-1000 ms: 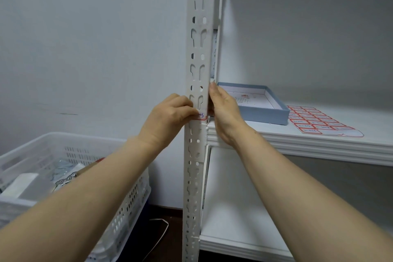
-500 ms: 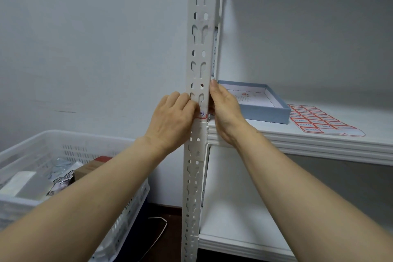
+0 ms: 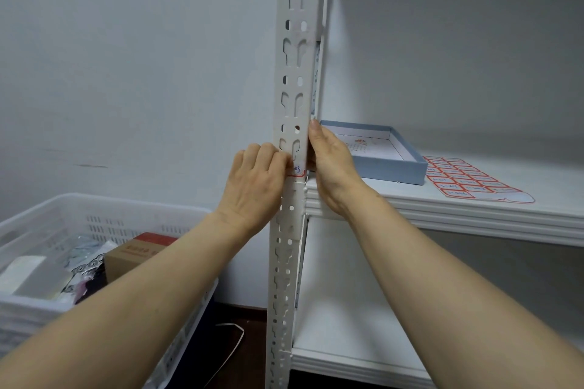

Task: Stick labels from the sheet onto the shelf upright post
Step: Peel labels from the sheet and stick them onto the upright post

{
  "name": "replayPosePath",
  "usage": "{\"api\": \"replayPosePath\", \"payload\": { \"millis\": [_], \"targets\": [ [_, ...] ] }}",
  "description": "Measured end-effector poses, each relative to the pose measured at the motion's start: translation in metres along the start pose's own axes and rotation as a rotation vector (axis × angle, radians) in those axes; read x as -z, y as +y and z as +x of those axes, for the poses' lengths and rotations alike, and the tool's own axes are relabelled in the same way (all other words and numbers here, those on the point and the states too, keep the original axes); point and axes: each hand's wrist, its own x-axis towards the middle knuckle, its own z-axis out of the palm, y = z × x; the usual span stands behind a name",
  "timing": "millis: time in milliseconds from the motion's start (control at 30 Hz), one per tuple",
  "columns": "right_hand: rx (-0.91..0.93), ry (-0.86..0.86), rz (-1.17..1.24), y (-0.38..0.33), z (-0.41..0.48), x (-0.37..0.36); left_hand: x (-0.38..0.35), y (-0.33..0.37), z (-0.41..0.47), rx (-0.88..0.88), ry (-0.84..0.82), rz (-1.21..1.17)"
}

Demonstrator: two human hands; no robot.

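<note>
The red-bordered label point(image 3: 297, 170) sat on the front of the post point(image 3: 295, 73), just above the shelf point(image 3: 474, 208) edge. The post was bare above it. Your left hand point(image 3: 256, 186) pressed the label with bent fingers from the post's left edge. Your right hand point(image 3: 331, 167) lay with straight fingers along the right edge. The label sheet point(image 3: 467, 180) lay on the shelf beside a blue box point(image 3: 388, 164).

Left grip point(image 3: 256, 188) curled; right grip point(image 3: 331, 167) flat, fingers upward.
</note>
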Motion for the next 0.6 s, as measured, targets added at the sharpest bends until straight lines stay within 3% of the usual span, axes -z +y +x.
{"api": "replayPosePath", "payload": {
  "millis": [600],
  "targets": [
    [-0.018,0.005,0.055,-0.003,-0.003,0.0,0.006,0.001,-0.003,0.089,0.045,-0.184]
  ]
}}
